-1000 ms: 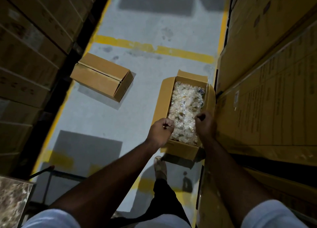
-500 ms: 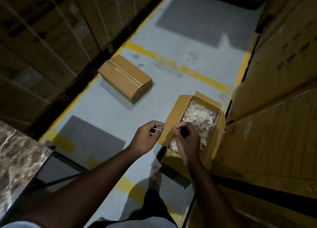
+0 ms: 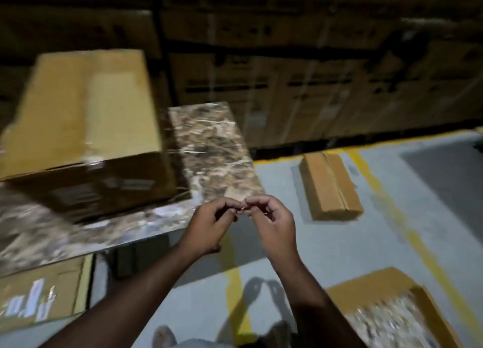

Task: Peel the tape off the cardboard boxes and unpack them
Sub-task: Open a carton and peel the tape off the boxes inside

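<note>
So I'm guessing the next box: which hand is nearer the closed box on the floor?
Right. The right hand sits just left of the closed box; the left hand is farther left, by the table.

A dim room with a grey floor (image 3: 339, 243) marked by yellow lines (image 3: 407, 232). A brown marbled surface (image 3: 217, 149) stands at left. Dark stacked cartons (image 3: 313, 81), blurred, line the far wall.

Box (image 3: 86, 117) on table (image 3: 217, 149), left.

Marble-patterned tabletop (image 3: 214, 149), grey floor (image 3: 339, 243) with yellow painted lines (image 3: 376, 180), a shoe (image 3: 163, 336) below.
</note>
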Demonstrator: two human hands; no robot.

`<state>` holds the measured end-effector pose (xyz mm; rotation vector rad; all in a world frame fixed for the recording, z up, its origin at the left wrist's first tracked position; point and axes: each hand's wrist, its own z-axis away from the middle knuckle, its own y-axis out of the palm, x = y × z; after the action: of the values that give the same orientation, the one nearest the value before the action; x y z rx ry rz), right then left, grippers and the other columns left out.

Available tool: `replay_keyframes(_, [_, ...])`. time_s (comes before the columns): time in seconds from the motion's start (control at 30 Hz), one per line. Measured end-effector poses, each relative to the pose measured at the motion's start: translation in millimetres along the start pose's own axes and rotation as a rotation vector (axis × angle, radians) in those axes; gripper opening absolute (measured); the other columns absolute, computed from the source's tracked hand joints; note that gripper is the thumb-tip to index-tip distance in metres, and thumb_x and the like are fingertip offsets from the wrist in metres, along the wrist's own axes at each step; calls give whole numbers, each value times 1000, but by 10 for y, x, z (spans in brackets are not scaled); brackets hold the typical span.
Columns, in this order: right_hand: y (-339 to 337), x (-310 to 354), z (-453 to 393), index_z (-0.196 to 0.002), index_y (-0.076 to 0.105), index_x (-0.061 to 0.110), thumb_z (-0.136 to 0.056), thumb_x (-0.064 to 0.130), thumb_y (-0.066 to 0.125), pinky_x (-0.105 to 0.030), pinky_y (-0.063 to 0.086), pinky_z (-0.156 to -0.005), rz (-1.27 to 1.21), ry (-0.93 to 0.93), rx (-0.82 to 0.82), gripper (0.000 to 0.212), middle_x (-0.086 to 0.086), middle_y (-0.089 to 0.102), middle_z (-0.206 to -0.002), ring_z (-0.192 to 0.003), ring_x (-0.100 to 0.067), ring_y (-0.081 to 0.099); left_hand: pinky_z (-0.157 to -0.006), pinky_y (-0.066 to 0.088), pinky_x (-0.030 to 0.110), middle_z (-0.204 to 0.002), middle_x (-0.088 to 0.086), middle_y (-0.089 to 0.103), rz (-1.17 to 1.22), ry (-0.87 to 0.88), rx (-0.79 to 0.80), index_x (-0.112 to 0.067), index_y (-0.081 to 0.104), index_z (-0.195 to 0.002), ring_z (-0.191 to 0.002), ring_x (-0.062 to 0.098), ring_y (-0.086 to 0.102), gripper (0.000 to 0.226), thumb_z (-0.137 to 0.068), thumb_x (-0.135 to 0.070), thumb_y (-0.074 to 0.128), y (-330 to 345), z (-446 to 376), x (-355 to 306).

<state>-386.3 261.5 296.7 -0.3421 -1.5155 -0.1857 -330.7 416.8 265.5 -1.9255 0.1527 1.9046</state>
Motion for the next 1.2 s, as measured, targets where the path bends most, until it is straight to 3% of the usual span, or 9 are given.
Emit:
replay_keyframes(0.17, [1692, 428, -73, -94, 74, 27, -97, 0, 62, -31, 59, -80, 82, -142, 291, 30, 6, 76, -90, -87, -13, 72, -91, 58, 40, -101, -14, 75, -71, 62, -345, -42, 73, -98, -98, 7, 70, 43, -90, -1, 63, -1597, 439, 195])
replay_keyframes(0.33, [2698, 551, -291, -102, 74, 26, -95, 26, 72, -28, 57, -75, 264, -59, 382, 8, 10, 74, -92, -88, -7, 70, -100, 47, 39, -130, 0, 60, -569, 119, -612, -22, 70, -123, -123, 21, 51, 56, -78, 12, 67, -2642, 546, 329])
replay_keyframes(0.47, [3065, 542, -480, -129, 66, 19, -91, 61, 67, -20, 44, -56, 523, 164, 472, 56, 14, 69, -86, -77, -3, 65, -115, 37, 52, -159, 6, 42, -848, 148, -390, -18, 48, -150, -148, 30, 35, 77, -80, -4, 79, -3188, 234, 445])
replay_keyframes(0.53, [3159, 478, -582, -121, 71, 15, -89, 70, 62, -19, 38, -47, 565, 192, 475, 64, 13, 63, -75, -64, -3, 59, -117, 38, 50, -160, 4, 43, -846, 136, -271, -18, 41, -155, -149, 26, 36, 85, -82, -10, 83, -3317, 69, 508])
replay_keyframes(0.63, [3252, 375, -696, -88, 73, 9, -88, 73, 61, -24, 37, -52, 439, 273, 475, 65, 5, 59, -68, -54, -10, 56, -107, 45, 46, -146, -4, 57, -874, 189, -244, -25, 50, -148, -134, 20, 50, 79, -78, -13, 86, -3459, -96, 603])
replay_keyframes(0.8, [3422, 310, -744, -94, 76, 20, -96, 60, 60, -31, 59, -55, 214, 335, 404, 43, 4, 78, -89, -68, -14, 75, -97, 46, 38, -138, -13, 58, -864, 194, -202, -31, 51, -143, -121, 16, 50, 70, -81, -37, 84, -3616, -251, 620])
replay_keyframes(1.07, [3391, 574, -743, -69, 71, 23, -101, 32, 60, -32, 51, -56, 259, -1, 426, 35, 3, 72, -69, -55, -14, 64, -79, 51, 39, -120, -10, 60, -768, 228, -288, -36, 42, -111, -105, 16, 51, 50, -79, -43, 80, -3596, -283, 641])
replay_keyframes(1.13, [3435, 638, -770, -68, 70, 22, -94, 34, 60, -36, 54, -66, 398, -199, 379, 30, 6, 70, -78, -75, -14, 65, -80, 49, 41, -121, -11, 60, -771, 230, -301, -38, 41, -107, -105, 17, 51, 51, -78, -37, 83, -3587, -269, 661])
replay_keyframes(1.2, [3492, 646, -866, -68, 70, 26, -91, 32, 62, -37, 50, -91, 531, -381, 326, 25, 13, 67, -114, -114, -11, 57, -82, 46, 40, -123, -11, 60, -785, 269, -297, -34, 44, -107, -105, 19, 52, 48, -79, -35, 84, -3586, -238, 687])
